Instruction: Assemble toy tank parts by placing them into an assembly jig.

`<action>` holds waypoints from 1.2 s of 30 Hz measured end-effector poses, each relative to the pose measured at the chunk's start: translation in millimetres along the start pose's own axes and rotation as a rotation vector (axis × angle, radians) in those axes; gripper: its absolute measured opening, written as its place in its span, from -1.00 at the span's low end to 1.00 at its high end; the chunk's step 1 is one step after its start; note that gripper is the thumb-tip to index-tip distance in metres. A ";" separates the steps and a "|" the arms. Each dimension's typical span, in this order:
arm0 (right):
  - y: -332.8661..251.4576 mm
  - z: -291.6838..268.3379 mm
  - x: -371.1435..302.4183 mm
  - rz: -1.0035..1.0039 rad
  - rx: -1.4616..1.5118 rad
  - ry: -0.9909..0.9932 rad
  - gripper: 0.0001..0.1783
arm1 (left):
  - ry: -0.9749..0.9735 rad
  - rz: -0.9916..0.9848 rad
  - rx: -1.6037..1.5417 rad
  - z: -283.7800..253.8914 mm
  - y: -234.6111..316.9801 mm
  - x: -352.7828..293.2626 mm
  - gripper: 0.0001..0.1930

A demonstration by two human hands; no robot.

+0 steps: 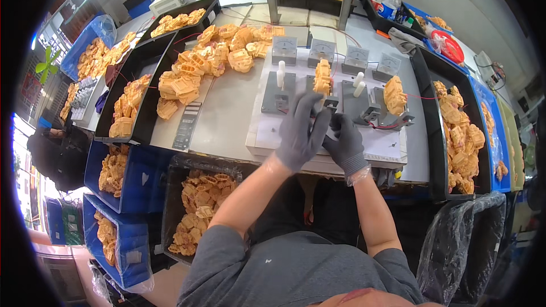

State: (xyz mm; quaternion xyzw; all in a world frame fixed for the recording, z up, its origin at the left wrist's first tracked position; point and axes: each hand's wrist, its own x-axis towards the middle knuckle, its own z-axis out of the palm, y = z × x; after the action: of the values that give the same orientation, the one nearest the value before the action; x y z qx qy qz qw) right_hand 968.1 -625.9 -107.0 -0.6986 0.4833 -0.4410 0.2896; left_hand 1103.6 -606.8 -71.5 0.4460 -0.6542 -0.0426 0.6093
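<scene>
Both of my hands wear grey gloves and work at the second fixture of a white test board. A tan moulded plastic part stands upright on that fixture. My left hand is at the part's lower end, fingers bent together; what they pinch is hidden. Close beside it, my right hand has curled fingers at the fixture's small dark clamp, and their tips are covered too. Another tan part sits on the rightmost fixture. White pegs stand bare on the first and third fixtures. Analog meters line the back.
A loose heap of tan parts lies left of the board. Black trays of parts flank the table at left and right. Blue bins and a dark crate stand below. Bottles stand at the back right.
</scene>
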 end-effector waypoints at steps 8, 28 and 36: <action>-2.9 2.1 6.1 0.040 -0.304 -0.142 -0.60 | -0.086 -0.575 -0.149 -5.8 -12.9 -18.9 -0.71; 51.3 -102.5 -36.2 -0.162 -0.568 0.442 -0.80 | 0.006 -0.540 -0.306 8.0 -38.0 -27.9 -0.79; 82.3 -124.2 -34.9 -0.209 -0.421 0.385 -0.89 | 0.010 -0.539 -0.317 4.8 -42.8 -30.9 -0.80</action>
State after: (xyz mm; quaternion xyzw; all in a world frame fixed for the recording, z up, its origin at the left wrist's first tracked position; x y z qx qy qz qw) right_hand 817.2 -620.8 -132.0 -0.6930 0.5354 -0.4827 -0.0056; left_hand 1118.0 -615.1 -121.9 0.5032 -0.4947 -0.3016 0.6412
